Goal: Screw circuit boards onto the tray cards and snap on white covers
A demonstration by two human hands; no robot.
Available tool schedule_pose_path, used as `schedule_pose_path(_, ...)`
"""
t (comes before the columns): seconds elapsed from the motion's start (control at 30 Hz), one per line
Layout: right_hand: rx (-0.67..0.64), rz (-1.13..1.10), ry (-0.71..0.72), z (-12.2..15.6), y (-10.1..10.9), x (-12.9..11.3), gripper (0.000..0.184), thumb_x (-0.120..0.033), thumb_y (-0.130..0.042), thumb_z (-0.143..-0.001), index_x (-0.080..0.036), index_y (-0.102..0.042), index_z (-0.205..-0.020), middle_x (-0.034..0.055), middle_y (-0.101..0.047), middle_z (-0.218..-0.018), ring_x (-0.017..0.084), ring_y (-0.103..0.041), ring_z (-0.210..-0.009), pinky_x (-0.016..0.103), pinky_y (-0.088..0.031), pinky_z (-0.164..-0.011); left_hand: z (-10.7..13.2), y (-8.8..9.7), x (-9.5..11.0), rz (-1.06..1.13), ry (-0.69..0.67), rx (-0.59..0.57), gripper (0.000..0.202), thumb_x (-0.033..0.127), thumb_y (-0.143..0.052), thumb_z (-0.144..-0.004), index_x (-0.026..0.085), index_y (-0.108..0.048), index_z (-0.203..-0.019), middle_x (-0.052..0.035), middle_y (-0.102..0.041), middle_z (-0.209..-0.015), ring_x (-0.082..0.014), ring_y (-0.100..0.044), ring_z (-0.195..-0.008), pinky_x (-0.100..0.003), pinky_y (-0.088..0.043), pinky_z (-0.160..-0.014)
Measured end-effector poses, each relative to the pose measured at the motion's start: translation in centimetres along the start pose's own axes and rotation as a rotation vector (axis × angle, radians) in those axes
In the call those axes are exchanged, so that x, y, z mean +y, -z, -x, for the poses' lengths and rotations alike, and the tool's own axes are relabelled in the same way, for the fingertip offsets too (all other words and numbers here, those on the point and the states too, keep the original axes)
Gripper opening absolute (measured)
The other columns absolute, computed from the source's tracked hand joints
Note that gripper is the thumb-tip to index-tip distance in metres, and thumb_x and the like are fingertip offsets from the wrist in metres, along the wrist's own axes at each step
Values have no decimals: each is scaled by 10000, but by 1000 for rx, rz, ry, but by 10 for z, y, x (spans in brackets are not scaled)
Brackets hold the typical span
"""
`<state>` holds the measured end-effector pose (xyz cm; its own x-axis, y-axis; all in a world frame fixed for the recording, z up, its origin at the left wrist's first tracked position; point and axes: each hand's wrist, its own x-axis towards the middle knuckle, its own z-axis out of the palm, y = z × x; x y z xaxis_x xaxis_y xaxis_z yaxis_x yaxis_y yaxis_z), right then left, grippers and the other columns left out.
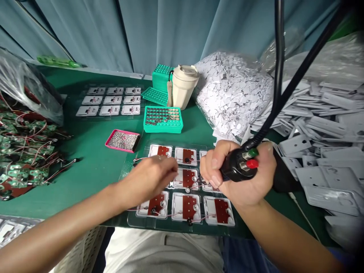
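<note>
My right hand (241,172) is closed around a black hand tool (241,165) with a green and a red button; its black cables run up out of view. The tool hangs over a clear tray (182,223) of white cards with red-brown circuit boards, near my edge of the green table. My left hand (152,178) rests on the tray's left side, fingers curled over a card in the middle row; whether it pinches anything is hidden.
A teal box of button cells (162,119), a pink tray of small metal parts (123,140), a cream cup (183,86) and a second card tray (109,100) lie behind. Wired boards (22,151) are heaped left; white cards (327,125) and a bag of white scraps (233,91) right.
</note>
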<state>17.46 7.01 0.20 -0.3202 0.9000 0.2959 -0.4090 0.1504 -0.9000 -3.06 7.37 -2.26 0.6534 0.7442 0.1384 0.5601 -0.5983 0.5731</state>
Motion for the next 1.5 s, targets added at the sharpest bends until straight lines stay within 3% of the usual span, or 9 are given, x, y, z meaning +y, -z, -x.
schedule_pose_path(0.13,-127,-16,-31,1,4,4,601,-691,-359,-883,-187,-638,-714,8,-515,-449,132,-449,-381,254,-358,-381,-4,-19,6,-99,-51,-102,131,170,-449,-951,141,-572,-920,-38,-621,-760,-152,-568,-661,-278,-406,-577)
schedule_pose_path(0.33,-220,-50,-23,-15,6,-14,650,-725,-344,-876,-180,-675,-753,-3,-496,-446,112,-436,-375,231,-350,-380,-11,-14,1,-131,-20,-108,148,193,-436,-982,133,-567,-951,-35,-625,-758,-146,-553,-608,-287,-378,-531)
schedule_pose_path(0.47,-170,-55,37,-35,9,-16,683,-731,-306,-887,-181,-692,-763,-11,-469,-424,112,-410,-358,236,-339,-366,-26,-11,0,-111,-37,-61,165,187,-456,-984,136,-587,-897,-7,-598,-689,-136,-521,-570,-279,-355,-514)
schedule_pose_path(0.6,-142,-61,7,-47,15,-11,612,-665,-345,-906,-182,-693,-761,4,-492,-446,128,-436,-402,250,-355,-396,-41,-14,-7,-5,-111,-33,169,189,-505,-964,133,-628,-863,-33,-618,-750,-165,-575,-714,-300,-425,-657)
schedule_pose_path(0.7,-171,-138,-19,-51,16,-19,548,-594,-389,-907,-168,-714,-794,10,-508,-460,130,-448,-420,257,-368,-418,-47,-17,-12,43,-128,4,99,167,-568,-924,145,-658,-890,-30,-641,-765,-190,-598,-794,-338,-402,-738)
schedule_pose_path(0.9,-167,-153,-153,-51,19,-40,480,-571,-515,-893,-158,-743,-801,31,-595,-524,133,-521,-473,266,-410,-479,-50,-18,-15,74,-156,78,157,156,-575,-903,172,-664,-774,2,-611,-667,-175,-565,-765,-337,-295,-691)
schedule_pose_path(1.1,-76,-143,-129,-52,12,-41,551,-644,-506,-868,-166,-753,-748,28,-555,-460,128,-483,-433,257,-375,-423,-48,-17,-12,113,-127,98,142,140,-561,-888,166,-676,-808,-1,-618,-679,-169,-554,-763,-333,-293,-696)
schedule_pose_path(1.33,5,-73,41,-55,6,-23,614,-708,-429,-864,-194,-741,-740,16,-504,-435,137,-465,-411,272,-370,-401,-44,-21,-16,-7,-116,234,255,176,-474,-974,146,-680,-827,-27,-610,-643,-186,-544,-733,-329,-364,-684)
schedule_pose_path(1.5,135,-33,77,-63,17,-1,586,-685,-412,-868,-201,-673,-663,-7,-478,-436,125,-449,-382,267,-346,-394,-45,-17,-23,-69,-88,217,241,128,-438,-979,116,-680,-977,-64,-641,-743,-189,-546,-770,-325,-445,-700)
